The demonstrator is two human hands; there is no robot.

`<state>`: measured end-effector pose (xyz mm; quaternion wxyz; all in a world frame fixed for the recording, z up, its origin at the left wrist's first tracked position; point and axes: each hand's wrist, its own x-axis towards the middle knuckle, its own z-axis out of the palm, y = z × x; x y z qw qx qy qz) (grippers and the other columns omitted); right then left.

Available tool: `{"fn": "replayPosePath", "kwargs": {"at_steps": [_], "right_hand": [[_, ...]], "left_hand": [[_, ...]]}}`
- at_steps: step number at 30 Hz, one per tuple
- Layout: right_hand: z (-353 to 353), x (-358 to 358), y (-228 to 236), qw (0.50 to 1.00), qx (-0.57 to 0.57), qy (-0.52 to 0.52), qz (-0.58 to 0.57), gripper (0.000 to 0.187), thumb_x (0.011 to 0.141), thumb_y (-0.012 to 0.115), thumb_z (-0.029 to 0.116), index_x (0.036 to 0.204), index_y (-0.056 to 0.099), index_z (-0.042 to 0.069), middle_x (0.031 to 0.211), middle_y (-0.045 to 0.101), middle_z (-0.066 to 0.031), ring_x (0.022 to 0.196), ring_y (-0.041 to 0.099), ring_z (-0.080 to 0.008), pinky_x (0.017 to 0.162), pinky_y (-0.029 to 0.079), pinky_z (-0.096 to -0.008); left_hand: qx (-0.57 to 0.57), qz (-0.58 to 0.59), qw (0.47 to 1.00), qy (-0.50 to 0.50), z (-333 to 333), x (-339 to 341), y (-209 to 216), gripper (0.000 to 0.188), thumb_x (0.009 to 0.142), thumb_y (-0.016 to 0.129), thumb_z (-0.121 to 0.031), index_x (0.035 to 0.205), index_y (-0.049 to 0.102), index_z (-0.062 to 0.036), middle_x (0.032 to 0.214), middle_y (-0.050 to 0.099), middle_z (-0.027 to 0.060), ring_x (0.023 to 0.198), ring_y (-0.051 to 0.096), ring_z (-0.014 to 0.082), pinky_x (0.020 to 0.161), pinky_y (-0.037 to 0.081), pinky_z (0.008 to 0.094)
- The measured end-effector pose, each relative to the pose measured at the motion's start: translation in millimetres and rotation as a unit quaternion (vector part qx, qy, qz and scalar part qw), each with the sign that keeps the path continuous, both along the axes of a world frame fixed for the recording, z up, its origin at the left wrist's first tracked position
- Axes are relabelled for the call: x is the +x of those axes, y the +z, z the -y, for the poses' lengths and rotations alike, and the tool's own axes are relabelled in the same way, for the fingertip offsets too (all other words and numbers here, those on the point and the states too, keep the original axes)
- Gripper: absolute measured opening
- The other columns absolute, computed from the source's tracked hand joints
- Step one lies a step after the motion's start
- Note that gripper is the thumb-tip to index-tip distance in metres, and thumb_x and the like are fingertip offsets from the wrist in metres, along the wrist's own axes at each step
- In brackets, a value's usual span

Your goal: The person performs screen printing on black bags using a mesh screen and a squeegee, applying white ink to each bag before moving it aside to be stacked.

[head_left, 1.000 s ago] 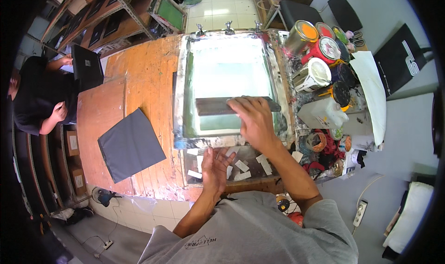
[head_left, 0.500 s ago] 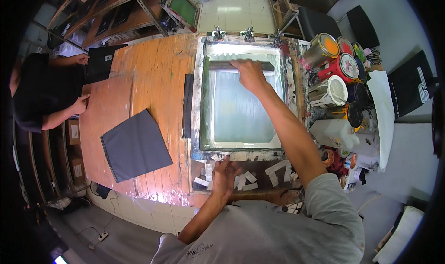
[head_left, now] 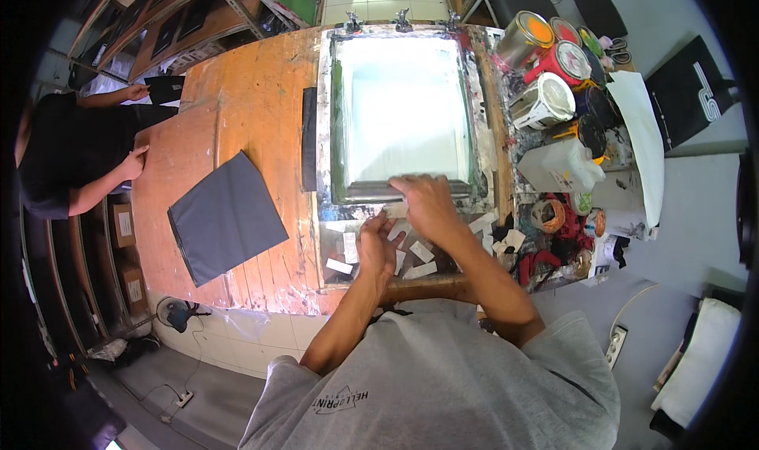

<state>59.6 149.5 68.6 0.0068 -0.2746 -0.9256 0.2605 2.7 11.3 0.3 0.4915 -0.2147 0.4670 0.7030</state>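
A screen-printing frame (head_left: 326,134) lies flat on the bench in front of me, its mesh (head_left: 407,110) pale and bright. My right hand (head_left: 427,205) grips a squeegee (head_left: 365,189) from above. That bar spans the mesh crosswise at its near end. At the frame's near edge, my left hand (head_left: 378,246) has bent fingers holding the rim, with some fingertips hidden there. White strips (head_left: 339,266) are scattered around this hand. Dark fabric (head_left: 309,138) pokes out from the frame's left side. Another dark fabric piece (head_left: 228,217) rests on the wooden table to the left.
Hinge clamps (head_left: 403,20) line the frame's far edge. Ink cans (head_left: 545,102), a white jug (head_left: 557,165) and tape rolls (head_left: 547,214) crowd the right side. A person in black (head_left: 75,153) stands at the left with one hand on a brown board (head_left: 178,161). Shelving (head_left: 170,23) stands beyond.
My right hand has drawn the squeegee from the far end of the mesh to the near end. The mesh looks whiter now. My left hand remains at the near rim.
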Motion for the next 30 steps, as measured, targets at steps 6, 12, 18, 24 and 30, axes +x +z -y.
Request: {"fn": "replayPosePath", "kwargs": {"at_steps": [6,12,18,24,30], "right_hand": [[-6,4,-7,1.000,-0.024,0.012,0.000,0.052,0.077,0.060,-0.008,0.126,0.065,0.009,0.121,0.070,-0.0142,0.110,0.064,-0.0337,0.089,0.041,-0.0488],[17,11,-44,0.990,0.114,-0.006,-0.086,0.051,0.076,0.062,-0.007,0.124,0.064,0.010,0.118,0.068,-0.0092,0.112,0.061,-0.0292,0.089,0.037,-0.0495],[-53,-47,-80,0.969,0.223,-0.003,-0.108,0.041,0.081,0.067,0.003,0.121,0.067,0.014,0.107,0.070,-0.0062,0.103,0.063,-0.0265,0.089,0.040,-0.0531],[-166,-126,-77,0.979,0.188,-0.031,-0.075,0.033,0.085,0.063,0.002,0.113,0.073,0.018,0.098,0.074,-0.0060,0.096,0.068,-0.0278,0.084,0.044,-0.0547],[-164,-111,-34,1.000,0.023,0.006,-0.016,0.046,0.082,0.063,-0.002,0.121,0.073,0.020,0.100,0.076,-0.0066,0.106,0.069,-0.0304,0.091,0.047,-0.0540]], "left_hand": [[-0.002,-0.014,1.000,-0.018,-2,-1,11,0.061,0.103,0.047,-0.024,0.149,0.029,0.0104,0.143,0.036,0.0207,0.139,0.037,0.0343,0.116,0.032,0.0634],[-0.024,0.019,0.997,0.067,0,4,-17,0.032,0.088,0.062,-0.010,0.118,0.050,-0.0070,0.113,0.058,0.0103,0.116,0.055,0.0287,0.100,0.041,0.0608],[-0.032,-0.016,0.998,0.044,9,8,-11,0.018,0.096,0.053,-0.017,0.106,0.056,-0.0028,0.123,0.050,0.0168,0.129,0.046,0.0362,0.107,0.043,0.0630],[-0.031,-0.017,0.999,0.041,5,5,-9,0.018,0.096,0.053,-0.018,0.107,0.056,-0.0037,0.120,0.051,0.0164,0.129,0.046,0.0373,0.108,0.043,0.0629],[-0.019,-0.011,0.999,0.032,10,3,-11,0.020,0.094,0.056,-0.018,0.109,0.055,-0.0055,0.119,0.056,0.0152,0.123,0.053,0.0343,0.104,0.046,0.0599]]}}
